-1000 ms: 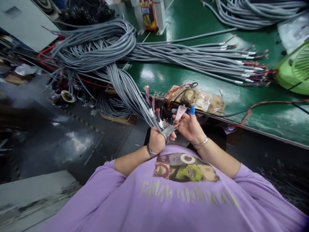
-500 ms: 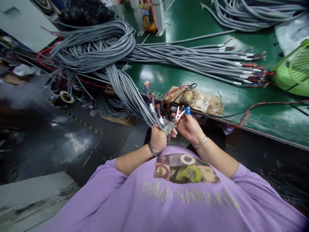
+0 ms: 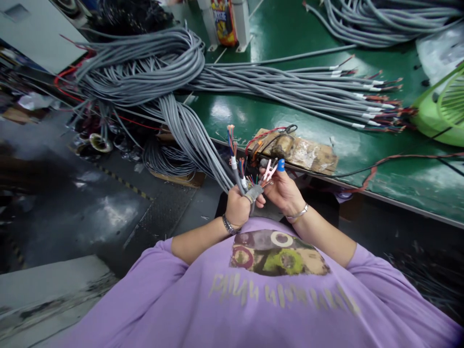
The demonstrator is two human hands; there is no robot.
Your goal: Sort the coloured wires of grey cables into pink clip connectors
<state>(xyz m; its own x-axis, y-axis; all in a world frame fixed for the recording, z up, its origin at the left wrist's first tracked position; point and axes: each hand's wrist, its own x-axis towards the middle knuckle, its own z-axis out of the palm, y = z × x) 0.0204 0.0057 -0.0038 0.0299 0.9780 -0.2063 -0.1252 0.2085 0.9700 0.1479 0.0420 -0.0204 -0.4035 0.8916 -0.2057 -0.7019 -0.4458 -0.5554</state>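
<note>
My left hand (image 3: 238, 208) is closed around the ends of several grey cables (image 3: 236, 175) in front of my body. Grey wrapping (image 3: 254, 192) covers its thumb. Above the fist, fanned coloured wires (image 3: 232, 137) stick out past white bands on the cables. Close on the right, my right hand (image 3: 286, 195) wears a blue finger cover (image 3: 281, 165). Its fingers are bent around a pale pink V-shaped piece (image 3: 268, 171), whose kind I cannot tell. Thin coloured wires (image 3: 253, 181) lie between the two hands; exactly what the right fingertips press on is partly hidden.
Coiled grey cables (image 3: 145, 72) lie on the green table (image 3: 286, 36), their stripped ends stretching right. A stained board (image 3: 308, 152) with red and black leads sits at the table edge. A green fan (image 3: 444, 104) stands far right, and more cable (image 3: 174, 162) lies below.
The cable ends with fanned wires above my left fist have swung right and more upright. Both hands keep nearly the same place and grip; the view has shifted slightly.
</note>
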